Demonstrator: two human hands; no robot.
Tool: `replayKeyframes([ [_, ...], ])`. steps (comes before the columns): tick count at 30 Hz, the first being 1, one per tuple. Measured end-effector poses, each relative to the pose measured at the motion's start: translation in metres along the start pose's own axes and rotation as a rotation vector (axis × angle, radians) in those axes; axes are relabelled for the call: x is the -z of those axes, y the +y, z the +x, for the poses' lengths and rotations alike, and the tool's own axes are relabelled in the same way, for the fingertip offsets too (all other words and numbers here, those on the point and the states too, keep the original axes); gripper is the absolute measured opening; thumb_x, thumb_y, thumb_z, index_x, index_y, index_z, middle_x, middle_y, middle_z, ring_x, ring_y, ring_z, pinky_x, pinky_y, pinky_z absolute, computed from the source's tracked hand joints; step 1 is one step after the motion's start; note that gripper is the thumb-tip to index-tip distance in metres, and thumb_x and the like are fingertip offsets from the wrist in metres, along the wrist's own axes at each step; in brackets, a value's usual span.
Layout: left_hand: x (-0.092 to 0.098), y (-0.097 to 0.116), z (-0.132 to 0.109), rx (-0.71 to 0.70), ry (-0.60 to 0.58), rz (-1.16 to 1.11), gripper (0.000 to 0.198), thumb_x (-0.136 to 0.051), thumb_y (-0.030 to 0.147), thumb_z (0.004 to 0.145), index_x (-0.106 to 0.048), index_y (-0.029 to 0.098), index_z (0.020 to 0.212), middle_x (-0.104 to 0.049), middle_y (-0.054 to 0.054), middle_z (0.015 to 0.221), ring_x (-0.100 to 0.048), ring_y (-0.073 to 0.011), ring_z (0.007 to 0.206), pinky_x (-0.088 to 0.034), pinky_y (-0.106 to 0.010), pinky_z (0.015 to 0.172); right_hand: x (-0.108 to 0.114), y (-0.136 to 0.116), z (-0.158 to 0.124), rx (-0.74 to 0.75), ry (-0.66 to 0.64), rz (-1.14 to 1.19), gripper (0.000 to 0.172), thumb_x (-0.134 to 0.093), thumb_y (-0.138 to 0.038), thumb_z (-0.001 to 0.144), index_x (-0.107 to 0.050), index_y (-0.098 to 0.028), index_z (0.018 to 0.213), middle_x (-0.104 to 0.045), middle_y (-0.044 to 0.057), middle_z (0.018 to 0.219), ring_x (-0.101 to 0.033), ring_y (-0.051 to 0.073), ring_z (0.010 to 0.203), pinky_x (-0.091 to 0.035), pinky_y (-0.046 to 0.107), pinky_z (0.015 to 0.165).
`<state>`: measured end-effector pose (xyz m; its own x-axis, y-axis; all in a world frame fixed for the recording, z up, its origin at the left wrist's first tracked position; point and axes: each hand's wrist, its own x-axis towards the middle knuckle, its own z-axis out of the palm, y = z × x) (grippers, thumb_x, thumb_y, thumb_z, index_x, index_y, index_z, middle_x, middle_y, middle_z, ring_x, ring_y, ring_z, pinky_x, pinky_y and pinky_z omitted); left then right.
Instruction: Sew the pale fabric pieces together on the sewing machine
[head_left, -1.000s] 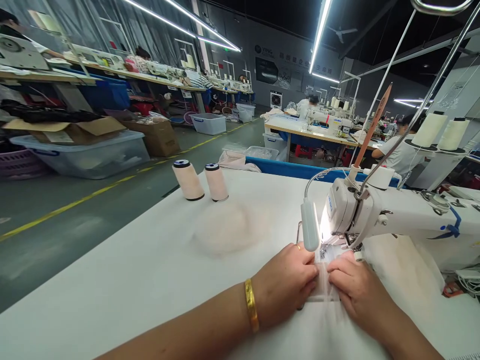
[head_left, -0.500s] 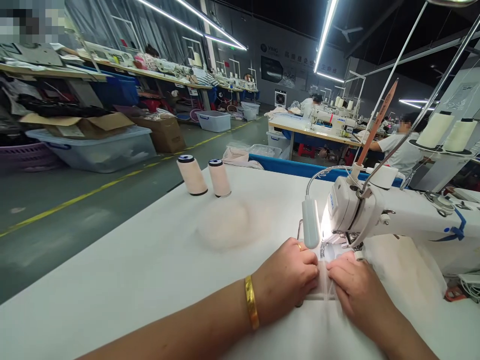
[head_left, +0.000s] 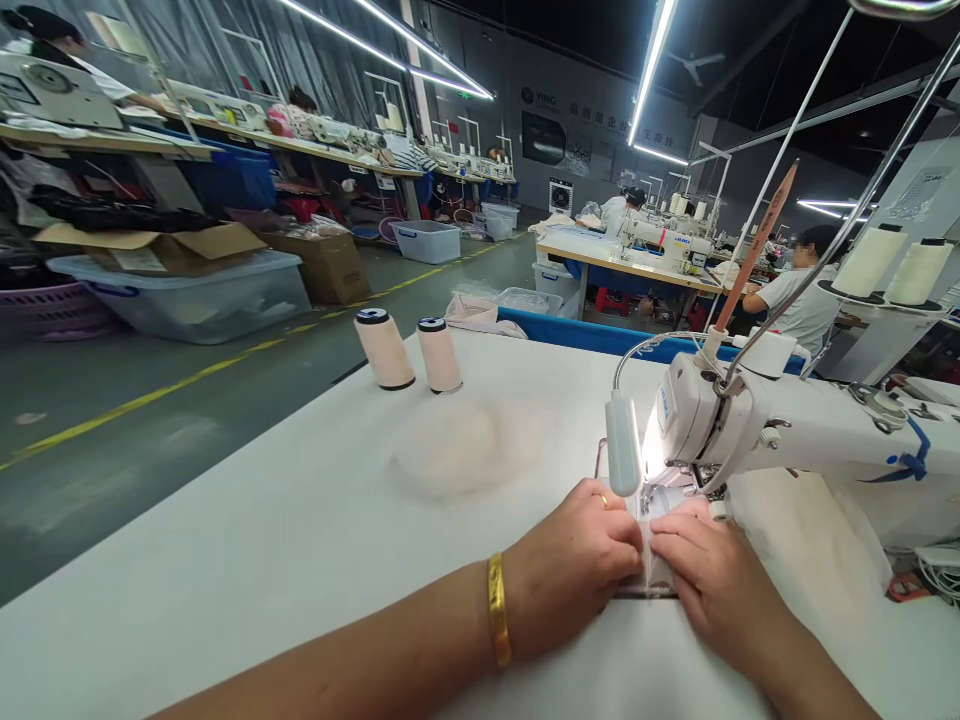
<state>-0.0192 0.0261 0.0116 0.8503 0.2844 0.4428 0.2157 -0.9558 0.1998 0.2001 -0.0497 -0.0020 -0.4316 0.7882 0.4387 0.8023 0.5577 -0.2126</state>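
A small sheer white fabric piece [head_left: 651, 572] lies in front of the needle of a white sewing machine [head_left: 757, 425]. My left hand [head_left: 576, 562], with a gold bangle on the wrist and a ring, presses its curled fingers on the piece's left edge. My right hand [head_left: 709, 580] pinches the right edge, fingertips nearly touching the left hand's. A lamp [head_left: 622, 458] on a bent neck shines on the needle area.
Two pale pink thread cones [head_left: 409, 348] stand at the back of the white table [head_left: 300, 540], with a soft pile of pale fabric [head_left: 459, 446] nearer me. White cones [head_left: 892, 262] sit on the thread stand. Other people work at benches beyond the aisle.
Both hands have slid slightly forward toward the needle and closer together, feeding the fabric piece. The view shifted a little.
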Motion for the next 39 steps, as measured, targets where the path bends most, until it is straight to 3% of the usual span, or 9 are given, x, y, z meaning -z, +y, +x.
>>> replayKeyframes([
  [5,0.0,0.008,-0.004,0.008,-0.03,0.027,0.02,-0.064,0.005,0.082,-0.068,0.023,0.078,-0.073,0.002,0.087,-0.06,-0.0182,0.079,-0.032,-0.038,0.081,0.004,-0.005,-0.001,0.044,-0.023,0.026,0.027,-0.044,-0.001,0.093,-0.06,-0.022,0.085,-0.066,0.002,0.085,-0.055,0.021,0.083,-0.039,0.034,0.072],
  [14,-0.005,-0.002,-0.003,0.033,-0.015,0.077,0.019,-0.068,0.002,0.073,-0.062,0.02,0.073,-0.073,0.003,0.089,-0.059,-0.0167,0.078,-0.031,-0.038,0.086,0.001,-0.003,0.001,-0.01,-0.026,0.019,0.029,-0.041,0.002,0.092,-0.057,-0.022,0.086,-0.065,0.001,0.084,-0.055,0.02,0.081,-0.037,0.033,0.069],
  [20,-0.014,-0.002,-0.006,-0.024,0.006,0.084,0.021,-0.063,0.004,0.085,-0.062,0.021,0.073,-0.071,0.003,0.082,-0.058,-0.0166,0.074,-0.034,-0.036,0.084,0.003,-0.005,-0.001,0.036,-0.013,0.048,0.028,-0.044,0.0,0.095,-0.061,-0.022,0.091,-0.068,0.002,0.089,-0.057,0.021,0.085,-0.039,0.035,0.072],
  [25,-0.016,-0.007,-0.006,0.012,-0.019,0.061,0.018,-0.066,0.003,0.073,-0.064,0.02,0.076,-0.074,0.001,0.087,-0.061,-0.0182,0.077,-0.036,-0.037,0.085,0.0,-0.001,-0.001,0.001,-0.031,0.02,0.03,-0.043,0.001,0.095,-0.061,-0.022,0.093,-0.068,0.003,0.089,-0.057,0.022,0.083,-0.04,0.034,0.071],
  [35,-0.015,-0.016,0.004,0.06,-0.008,0.119,0.021,-0.064,0.0,0.078,-0.069,0.019,0.082,-0.076,-0.001,0.092,-0.065,-0.021,0.079,-0.042,-0.04,0.088,-0.009,0.01,0.0,-0.119,-0.035,-0.047,0.044,-0.043,0.005,0.084,-0.067,-0.025,0.106,-0.072,0.006,0.107,-0.062,0.025,0.092,-0.048,0.034,0.07],
  [39,-0.013,-0.017,0.009,0.075,-0.005,0.167,0.02,-0.061,-0.001,0.079,-0.067,0.018,0.078,-0.076,-0.002,0.089,-0.065,-0.0222,0.078,-0.044,-0.04,0.086,-0.012,0.012,0.0,-0.213,-0.062,-0.092,0.058,-0.042,0.005,0.079,-0.066,-0.025,0.122,-0.071,0.005,0.125,-0.063,0.025,0.091,-0.052,0.035,0.071],
])
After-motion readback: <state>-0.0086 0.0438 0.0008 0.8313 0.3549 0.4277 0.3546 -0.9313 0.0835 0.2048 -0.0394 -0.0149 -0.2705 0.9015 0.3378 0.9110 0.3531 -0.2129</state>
